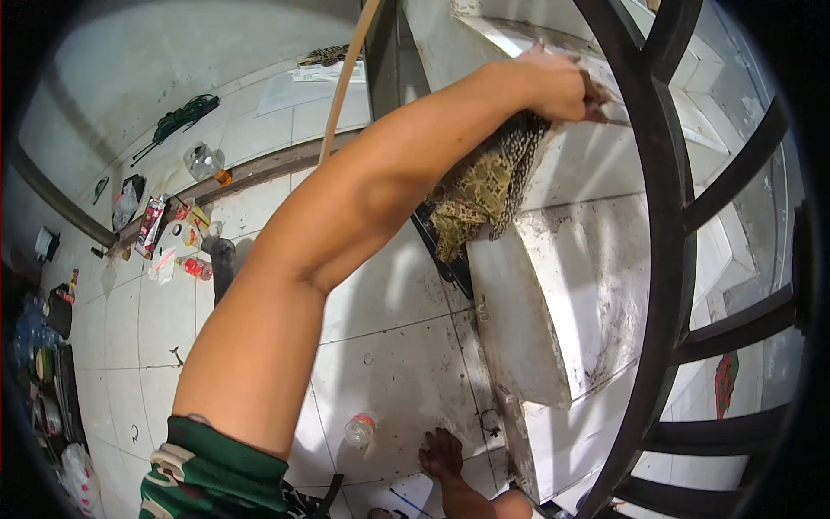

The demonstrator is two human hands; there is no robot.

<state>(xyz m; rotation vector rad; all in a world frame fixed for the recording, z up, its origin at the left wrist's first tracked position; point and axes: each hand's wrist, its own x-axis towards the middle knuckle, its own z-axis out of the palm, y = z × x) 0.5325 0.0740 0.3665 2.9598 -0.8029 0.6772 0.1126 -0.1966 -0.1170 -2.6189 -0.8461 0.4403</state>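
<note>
My left arm, with a green camouflage sleeve [207, 463], reaches across to the upper right. My left hand [560, 84] is on a white tiled stair step [596, 160], close to its upper edge. Its fingers are bent and closed, and whatever they hold is hidden behind the knuckles. Below the wrist, a yellowish lace-patterned cloth [475, 195] drapes over the step's end, with a black-and-white spotted cloth [525, 151] beside it; my forearm partly covers both. My right hand is out of the picture.
A dark metal railing [670, 225] curves down the right side. Lower steps [596, 285] carry dirt smears. On the floor are a bare foot [443, 454], a clear plastic bottle [360, 430], another bottle [203, 162] and scattered packets [151, 227]. A wooden stick [346, 82] stands behind my arm.
</note>
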